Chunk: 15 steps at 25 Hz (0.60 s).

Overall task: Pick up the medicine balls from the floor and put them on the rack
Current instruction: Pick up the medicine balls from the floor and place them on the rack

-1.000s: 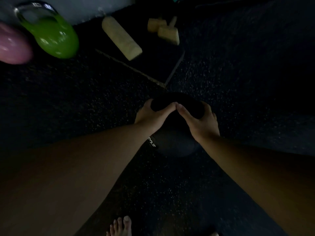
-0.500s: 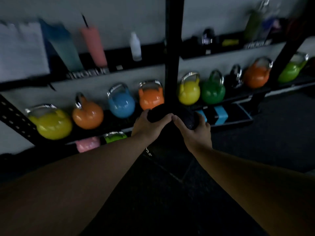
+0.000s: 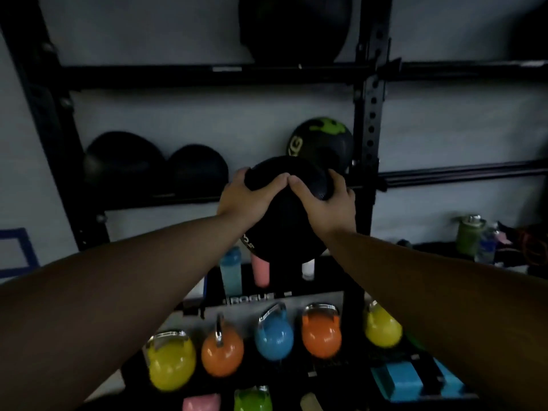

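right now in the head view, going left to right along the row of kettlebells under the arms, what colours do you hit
yellow kettlebell → orange kettlebell → blue kettlebell → second orange kettlebell → second yellow kettlebell

A second ago the black medicine ball (image 3: 284, 209) sits low over the dark speckled floor; now it is raised in the centre of the frame, level with the middle shelf of the black rack (image 3: 367, 129). The view tilts up with it: the floor mat and wooden blocks are gone, the coloured kettlebells (image 3: 274, 336) drop from mid-frame to the bottom, and shelved balls appear, two black balls (image 3: 160, 167) at left and a green-marked ball (image 3: 323, 140) just behind the raised one.
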Each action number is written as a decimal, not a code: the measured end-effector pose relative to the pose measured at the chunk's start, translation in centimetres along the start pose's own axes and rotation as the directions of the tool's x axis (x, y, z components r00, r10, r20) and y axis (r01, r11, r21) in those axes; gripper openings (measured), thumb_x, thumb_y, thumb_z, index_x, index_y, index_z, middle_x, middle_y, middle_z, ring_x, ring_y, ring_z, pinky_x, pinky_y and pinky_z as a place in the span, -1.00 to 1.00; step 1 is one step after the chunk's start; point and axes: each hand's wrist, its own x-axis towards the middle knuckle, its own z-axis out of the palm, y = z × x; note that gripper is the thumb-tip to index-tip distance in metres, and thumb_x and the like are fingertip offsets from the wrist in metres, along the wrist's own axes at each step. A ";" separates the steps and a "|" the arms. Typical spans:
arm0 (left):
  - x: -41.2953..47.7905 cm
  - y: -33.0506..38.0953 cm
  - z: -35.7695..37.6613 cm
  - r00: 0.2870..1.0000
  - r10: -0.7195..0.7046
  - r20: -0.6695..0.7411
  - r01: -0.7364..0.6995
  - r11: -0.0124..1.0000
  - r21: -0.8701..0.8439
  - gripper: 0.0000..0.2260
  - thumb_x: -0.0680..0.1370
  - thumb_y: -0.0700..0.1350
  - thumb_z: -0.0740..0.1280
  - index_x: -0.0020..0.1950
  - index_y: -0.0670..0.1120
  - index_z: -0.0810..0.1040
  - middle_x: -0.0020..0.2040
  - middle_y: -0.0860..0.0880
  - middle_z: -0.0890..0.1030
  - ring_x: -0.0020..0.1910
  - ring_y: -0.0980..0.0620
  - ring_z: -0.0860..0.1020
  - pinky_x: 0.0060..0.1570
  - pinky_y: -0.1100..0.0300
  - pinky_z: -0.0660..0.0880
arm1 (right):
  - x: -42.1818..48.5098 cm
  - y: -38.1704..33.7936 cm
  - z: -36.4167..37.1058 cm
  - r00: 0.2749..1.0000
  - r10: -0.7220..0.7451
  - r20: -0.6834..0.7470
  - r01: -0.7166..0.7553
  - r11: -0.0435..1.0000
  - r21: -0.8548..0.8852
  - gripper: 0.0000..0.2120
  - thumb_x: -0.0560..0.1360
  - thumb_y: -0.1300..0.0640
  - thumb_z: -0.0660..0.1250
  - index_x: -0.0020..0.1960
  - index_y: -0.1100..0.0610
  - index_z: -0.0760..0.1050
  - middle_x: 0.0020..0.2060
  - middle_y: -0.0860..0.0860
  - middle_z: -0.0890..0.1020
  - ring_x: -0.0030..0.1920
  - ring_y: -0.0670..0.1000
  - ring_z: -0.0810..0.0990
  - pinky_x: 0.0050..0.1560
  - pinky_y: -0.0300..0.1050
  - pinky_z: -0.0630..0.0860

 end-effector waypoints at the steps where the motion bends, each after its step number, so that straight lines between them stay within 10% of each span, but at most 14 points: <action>1: 1.7 1.4 -1.3 0.999 0.028 -0.028 -0.028 1.000 0.011 -0.28 0.48 0.35 0.51 0.53 0.04 0.48 0.27 0.01 0.60 0.19 -0.01 0.61 0.10 0.19 0.51 | 1.6 -1.9 1.0 1.000 -0.025 0.010 0.025 0.999 0.025 0.11 0.16 -0.62 0.35 0.62 -0.22 0.21 0.55 0.08 0.29 0.52 0.29 0.35 0.44 0.31 0.44; 15: 22.4 14.6 -19.5 0.846 0.285 -0.450 -0.260 0.958 0.119 -0.03 0.29 0.50 0.50 0.57 -0.01 0.48 0.39 -0.05 0.63 0.21 -0.05 0.65 0.18 0.07 0.64 | 20.0 -25.1 18.7 0.890 -0.424 0.168 0.367 0.884 0.289 0.09 0.31 -0.57 0.41 0.68 -0.14 0.14 0.62 0.07 0.23 0.57 0.24 0.28 0.50 0.20 0.36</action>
